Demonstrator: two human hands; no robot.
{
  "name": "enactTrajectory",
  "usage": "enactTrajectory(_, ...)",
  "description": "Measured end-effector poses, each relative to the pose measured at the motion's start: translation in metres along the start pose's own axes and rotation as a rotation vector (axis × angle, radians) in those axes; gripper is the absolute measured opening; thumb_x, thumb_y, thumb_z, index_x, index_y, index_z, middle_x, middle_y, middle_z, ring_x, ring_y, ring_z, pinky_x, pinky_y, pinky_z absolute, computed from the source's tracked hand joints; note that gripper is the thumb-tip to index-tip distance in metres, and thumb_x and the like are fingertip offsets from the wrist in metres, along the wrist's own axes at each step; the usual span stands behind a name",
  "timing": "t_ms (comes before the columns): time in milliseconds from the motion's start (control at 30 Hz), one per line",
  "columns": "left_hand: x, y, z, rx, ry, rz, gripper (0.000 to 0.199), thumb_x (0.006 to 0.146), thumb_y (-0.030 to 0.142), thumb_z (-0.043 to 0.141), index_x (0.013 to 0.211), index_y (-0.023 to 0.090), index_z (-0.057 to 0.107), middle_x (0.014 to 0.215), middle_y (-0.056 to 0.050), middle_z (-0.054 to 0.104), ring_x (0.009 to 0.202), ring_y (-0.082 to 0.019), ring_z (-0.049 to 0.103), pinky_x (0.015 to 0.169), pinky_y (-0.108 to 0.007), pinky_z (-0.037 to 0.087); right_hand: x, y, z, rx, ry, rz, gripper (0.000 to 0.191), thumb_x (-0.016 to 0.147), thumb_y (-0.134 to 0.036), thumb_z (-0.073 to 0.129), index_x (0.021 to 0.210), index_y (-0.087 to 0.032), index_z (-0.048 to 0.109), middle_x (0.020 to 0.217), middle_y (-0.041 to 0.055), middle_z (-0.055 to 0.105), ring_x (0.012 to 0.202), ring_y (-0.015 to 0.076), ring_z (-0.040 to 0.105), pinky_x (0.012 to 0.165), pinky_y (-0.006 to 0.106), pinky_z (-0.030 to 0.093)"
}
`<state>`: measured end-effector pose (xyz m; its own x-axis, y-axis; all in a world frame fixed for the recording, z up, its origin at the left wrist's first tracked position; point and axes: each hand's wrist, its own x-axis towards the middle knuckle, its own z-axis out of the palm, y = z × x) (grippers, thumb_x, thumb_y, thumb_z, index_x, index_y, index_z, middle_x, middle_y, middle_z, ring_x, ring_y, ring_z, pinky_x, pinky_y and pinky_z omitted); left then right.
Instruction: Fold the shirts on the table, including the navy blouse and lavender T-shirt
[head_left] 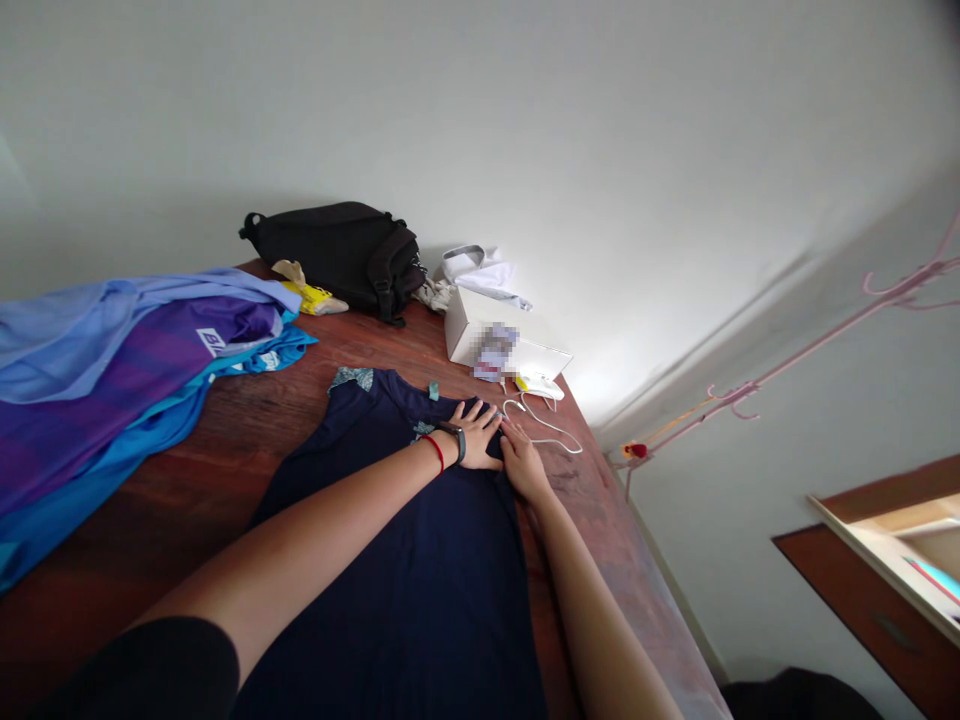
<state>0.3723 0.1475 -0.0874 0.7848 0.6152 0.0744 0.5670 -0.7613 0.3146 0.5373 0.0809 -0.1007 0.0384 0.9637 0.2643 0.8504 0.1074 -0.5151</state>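
A dark navy T-shirt (420, 560) with patterned trim lies spread on the reddish-brown wooden table (255, 420), its collar toward the wall. My left hand (478, 440), wearing a dark band and a red string at the wrist, presses flat on the shirt near its right shoulder, fingers spread. Close beside it, my right hand (523, 465) rests at the shirt's right shoulder edge with the fingers stretched out. The two hands nearly meet, and they cover most of the right sleeve.
Blue and purple clothes (135, 370) are piled at the left. Along the wall sit a black bag (322, 250), a yellow packet (319, 298), white cloth (476, 268) and a white box (465, 325). A white cable (559, 438) lies right of the shirt. A pink hook stand (810, 340) leans beyond the table.
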Motion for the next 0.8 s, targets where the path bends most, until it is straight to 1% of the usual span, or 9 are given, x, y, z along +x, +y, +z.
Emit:
enactTrajectory(100,-0.001,0.008,-0.008,-0.026,-0.082,-0.050,0.116,0.073,0.079,0.055,0.161,0.016,0.014,0.167,-0.016,0.008,0.152,-0.042,0.003,0.119,-0.065,0.007,0.000,0.003,0.001,0.027,-0.065,-0.007,0.063,0.088,-0.018,0.038,0.150,-0.023,0.048,0.156,0.0006,0.044,0.152,0.0239,0.023,0.124,0.051,0.022)
enactTrajectory(167,-0.003,0.018,-0.014,-0.053,-0.129,-0.055,0.118,0.071,0.071,0.064,0.161,0.016,0.013,0.166,-0.017,0.010,0.152,-0.044,0.005,0.119,-0.065,0.010,0.000,0.002,-0.001,0.053,-0.074,-0.027,0.068,0.083,-0.014,0.038,0.150,-0.025,0.048,0.156,-0.0013,0.044,0.152,0.0235,0.024,0.124,0.051,0.022)
enactTrajectory(233,-0.005,0.030,-0.019,-0.074,-0.138,-0.025,0.111,0.073,0.063,0.067,0.161,0.020,0.014,0.166,-0.016,0.015,0.152,-0.043,0.009,0.119,-0.065,0.014,0.000,0.000,-0.005,0.082,-0.020,-0.039,0.066,0.083,-0.014,0.038,0.146,-0.024,0.053,0.153,-0.0006,0.048,0.150,0.0234,0.030,0.122,0.049,0.027)
enactTrajectory(300,-0.006,0.042,-0.022,-0.079,-0.113,-0.006,0.098,0.081,0.055,0.061,0.161,0.020,0.017,0.165,-0.016,0.019,0.151,-0.041,0.014,0.119,-0.063,0.016,-0.001,-0.002,-0.011,0.092,0.089,-0.042,0.059,0.083,-0.015,0.038,0.136,-0.022,0.063,0.146,0.0024,0.057,0.143,0.0242,0.043,0.118,0.045,0.036)
enactTrajectory(400,-0.006,0.054,-0.022,-0.067,-0.098,-0.004,0.083,0.089,0.048,0.051,0.159,0.015,0.020,0.164,-0.019,0.021,0.151,-0.039,0.018,0.119,-0.062,0.018,-0.002,-0.002,-0.019,0.032,0.207,0.000,0.048,0.080,-0.017,0.041,0.114,-0.020,0.075,0.119,0.0079,0.075,0.115,0.0275,0.068,0.103,0.041,0.051)
enactTrajectory(467,-0.007,0.057,-0.020,-0.052,-0.096,0.010,0.079,0.091,0.047,0.048,0.158,0.014,0.022,0.163,-0.019,0.023,0.152,-0.037,0.018,0.119,-0.061,0.018,-0.002,0.000,-0.022,-0.008,0.211,0.042,0.041,0.080,-0.020,0.044,0.103,-0.018,0.078,0.100,0.0095,0.079,0.094,0.0285,0.073,0.090,0.039,0.056)
enactTrajectory(533,-0.008,0.058,-0.019,-0.034,-0.095,0.025,0.078,0.091,0.046,0.048,0.158,0.015,0.023,0.163,-0.019,0.024,0.152,-0.035,0.017,0.120,-0.061,0.016,-0.001,0.002,-0.023,-0.018,0.186,0.054,0.039,0.080,-0.021,0.046,0.101,-0.019,0.079,0.093,0.0093,0.080,0.087,0.0282,0.074,0.084,0.037,0.057)
enactTrajectory(667,-0.011,0.056,-0.014,-0.001,-0.118,0.004,0.083,0.088,0.048,0.055,0.157,0.013,0.026,0.164,-0.021,0.019,0.153,-0.035,0.016,0.121,-0.059,0.013,0.001,0.005,-0.021,-0.001,0.130,0.023,0.042,0.081,-0.018,0.045,0.108,-0.022,0.077,0.106,0.0053,0.079,0.098,0.0258,0.073,0.089,0.036,0.056)
enactTrajectory(800,-0.014,0.054,-0.009,0.007,-0.171,-0.071,0.092,0.081,0.063,0.060,0.156,0.018,0.031,0.164,-0.021,0.019,0.150,-0.042,0.019,0.118,-0.067,0.014,0.002,0.005,-0.020,0.014,0.088,0.002,0.041,0.086,-0.022,0.047,0.114,-0.025,0.076,0.120,0.0035,0.075,0.114,0.0246,0.069,0.101,0.040,0.052)
